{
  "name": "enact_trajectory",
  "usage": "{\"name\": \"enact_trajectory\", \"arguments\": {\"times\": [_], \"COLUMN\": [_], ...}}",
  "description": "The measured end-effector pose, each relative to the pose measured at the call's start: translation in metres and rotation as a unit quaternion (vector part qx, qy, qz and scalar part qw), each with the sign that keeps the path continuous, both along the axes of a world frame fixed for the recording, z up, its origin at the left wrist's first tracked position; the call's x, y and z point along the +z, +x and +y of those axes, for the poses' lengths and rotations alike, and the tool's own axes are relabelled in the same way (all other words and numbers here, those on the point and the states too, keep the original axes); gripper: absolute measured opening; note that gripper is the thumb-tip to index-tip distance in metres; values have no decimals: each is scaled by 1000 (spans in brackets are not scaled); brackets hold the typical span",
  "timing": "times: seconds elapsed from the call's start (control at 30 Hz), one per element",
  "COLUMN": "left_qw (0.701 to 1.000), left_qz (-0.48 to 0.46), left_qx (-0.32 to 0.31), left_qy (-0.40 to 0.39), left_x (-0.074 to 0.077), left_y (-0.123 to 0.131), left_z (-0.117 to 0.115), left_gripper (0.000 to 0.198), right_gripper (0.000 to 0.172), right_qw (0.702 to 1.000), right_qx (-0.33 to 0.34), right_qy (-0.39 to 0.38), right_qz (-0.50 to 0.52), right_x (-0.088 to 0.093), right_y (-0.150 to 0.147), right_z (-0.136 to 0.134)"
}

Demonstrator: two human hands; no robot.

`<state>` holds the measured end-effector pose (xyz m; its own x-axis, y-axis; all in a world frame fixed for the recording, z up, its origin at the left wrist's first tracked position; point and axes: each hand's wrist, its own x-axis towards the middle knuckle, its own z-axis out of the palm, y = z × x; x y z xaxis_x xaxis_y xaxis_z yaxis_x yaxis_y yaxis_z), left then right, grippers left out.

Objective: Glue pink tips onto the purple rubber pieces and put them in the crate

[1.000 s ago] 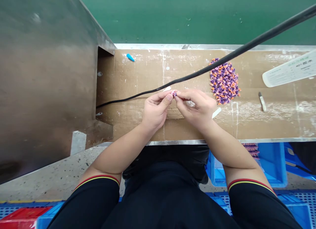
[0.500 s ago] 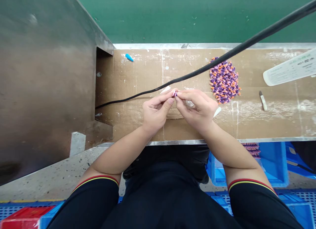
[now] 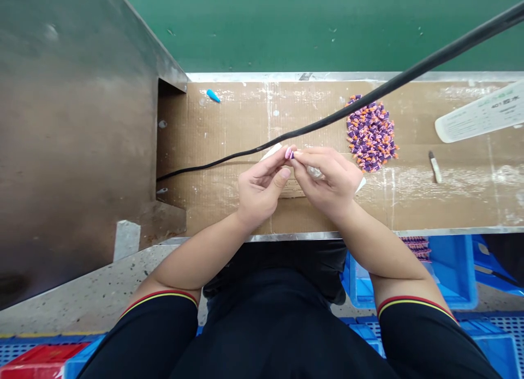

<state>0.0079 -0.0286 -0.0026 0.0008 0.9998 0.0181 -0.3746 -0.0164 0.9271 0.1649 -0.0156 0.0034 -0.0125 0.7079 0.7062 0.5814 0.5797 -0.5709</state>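
Note:
My left hand (image 3: 260,187) and my right hand (image 3: 327,180) meet fingertip to fingertip over the cardboard-covered bench (image 3: 245,117). Between them they pinch a tiny pink and purple piece (image 3: 289,152). Both hands have their fingers closed in a pinch. A small white strip (image 3: 271,150) shows just behind my left fingers, and another white bit (image 3: 361,184) pokes out by my right hand. A heap of several purple, pink and orange small pieces (image 3: 370,133) lies on the cardboard, to the right of my hands and a little farther back.
A black cable (image 3: 368,95) crosses the bench diagonally. A metal housing (image 3: 77,122) fills the left. A blue cap (image 3: 213,95) lies far left on the bench, a small brush-like tool (image 3: 435,167) and a white label (image 3: 478,117) at right. Blue bins (image 3: 450,270) stand below the bench edge.
My hands have stayed together at the same spot, with only slight finger shifts on the small piece.

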Motion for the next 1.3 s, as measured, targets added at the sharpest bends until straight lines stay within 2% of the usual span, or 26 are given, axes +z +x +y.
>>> {"name": "enact_trajectory", "arguments": {"times": [0.13,0.3,0.43,0.53,0.8,1.0,1.2,1.3], "left_qw": [1000,996,987,985,989,996,998,996], "left_qz": [-11,-4,25,21,1,-33,-55,-76], "left_qx": [-9,-33,-49,-50,-50,-48,30,11], "left_qy": [8,88,150,167,140,70,-15,-43], "left_x": [-1,-13,-22,-23,-23,-13,-1,0], "left_y": [0,-3,-4,-2,1,0,-1,-1], "left_z": [-2,0,2,3,2,2,6,9], "left_gripper": [40,41,43,44,41,38,36,37], "right_gripper": [7,13,10,9,11,9,4,5], "right_qw": [1000,1000,999,999,999,1000,1000,999], "right_qx": [2,5,-7,-11,-10,-8,12,30], "right_qy": [-1,28,32,29,26,18,7,14], "right_qz": [1,-1,-20,-30,-35,-17,12,19], "right_x": [2,6,6,6,5,7,11,10], "right_y": [0,-2,-1,0,1,0,-6,-8], "right_z": [1,1,1,0,-2,-2,-4,-3]}}
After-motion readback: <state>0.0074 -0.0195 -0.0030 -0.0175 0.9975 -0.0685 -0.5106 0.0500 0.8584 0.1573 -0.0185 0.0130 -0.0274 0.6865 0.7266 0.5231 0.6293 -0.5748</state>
